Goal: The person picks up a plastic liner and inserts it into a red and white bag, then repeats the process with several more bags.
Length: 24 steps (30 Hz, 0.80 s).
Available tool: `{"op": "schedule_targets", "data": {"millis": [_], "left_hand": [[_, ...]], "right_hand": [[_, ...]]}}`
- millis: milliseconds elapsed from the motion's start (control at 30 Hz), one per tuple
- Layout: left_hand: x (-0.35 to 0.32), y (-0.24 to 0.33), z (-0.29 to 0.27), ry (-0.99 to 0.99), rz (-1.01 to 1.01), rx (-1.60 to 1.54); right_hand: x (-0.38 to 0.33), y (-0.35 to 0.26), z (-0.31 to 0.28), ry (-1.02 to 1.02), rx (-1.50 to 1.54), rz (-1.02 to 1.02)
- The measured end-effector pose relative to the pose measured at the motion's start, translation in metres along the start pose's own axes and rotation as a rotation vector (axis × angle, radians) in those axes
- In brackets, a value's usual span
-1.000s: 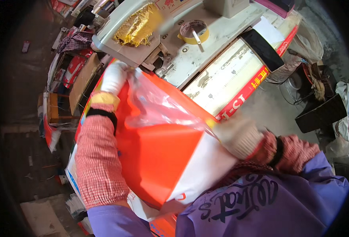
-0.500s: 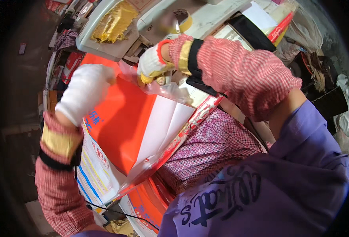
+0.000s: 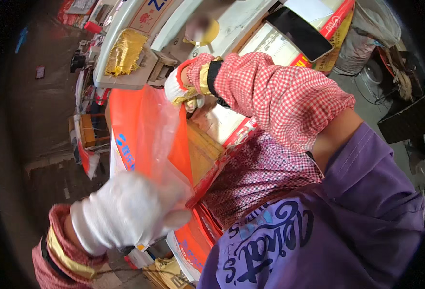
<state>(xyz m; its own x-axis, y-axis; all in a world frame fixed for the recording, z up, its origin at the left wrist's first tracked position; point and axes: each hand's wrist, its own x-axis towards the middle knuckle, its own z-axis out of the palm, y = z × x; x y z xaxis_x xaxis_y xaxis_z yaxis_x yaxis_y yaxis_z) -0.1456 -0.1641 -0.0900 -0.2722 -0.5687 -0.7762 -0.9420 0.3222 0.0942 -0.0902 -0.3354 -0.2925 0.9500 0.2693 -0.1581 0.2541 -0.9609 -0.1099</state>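
Observation:
A red-orange plastic sack (image 3: 126, 108) with blue print lies across the work surface in front of me. Clear plastic film (image 3: 162, 130) runs down over it between my two hands. My left hand (image 3: 130, 209), in a white glove, is closed at the near end of the film; its fingertips are smeared by motion. At the sack's far edge my right hand (image 3: 186, 91), gloved in white with yellow tape on the fingers, is curled around the film's far end. Just beyond it stands the pale sewing-machine-like body (image 3: 142, 77) with a gold patch (image 3: 125, 53).
A roll of yellow tape (image 3: 211, 32) sits on the machine. A black phone-like slab (image 3: 299, 33) lies at the far right, near a plastic bag (image 3: 354, 50). A brown board (image 3: 203, 149) shows beside the sack. More red-orange sacks (image 3: 195, 241) lie below, near my lap.
My left hand has swung down toward me from the sack's far left, and the film now stretches along the sack. The white flap at right is gone from sight, exposing the brown board.

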Motion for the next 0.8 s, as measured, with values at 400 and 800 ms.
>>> {"op": "schedule_targets", "data": {"millis": [400, 800], "left_hand": [[0.013, -0.046, 0.027, 0.519, -0.451, -0.43], [-0.014, -0.05, -0.002, 0.114, -0.446, -0.97]], "right_hand": [[0.016, 0.005, 0.002, 0.108, 0.047, 0.075], [0.014, 0.002, 0.017, 0.123, 0.158, 0.266]]}}
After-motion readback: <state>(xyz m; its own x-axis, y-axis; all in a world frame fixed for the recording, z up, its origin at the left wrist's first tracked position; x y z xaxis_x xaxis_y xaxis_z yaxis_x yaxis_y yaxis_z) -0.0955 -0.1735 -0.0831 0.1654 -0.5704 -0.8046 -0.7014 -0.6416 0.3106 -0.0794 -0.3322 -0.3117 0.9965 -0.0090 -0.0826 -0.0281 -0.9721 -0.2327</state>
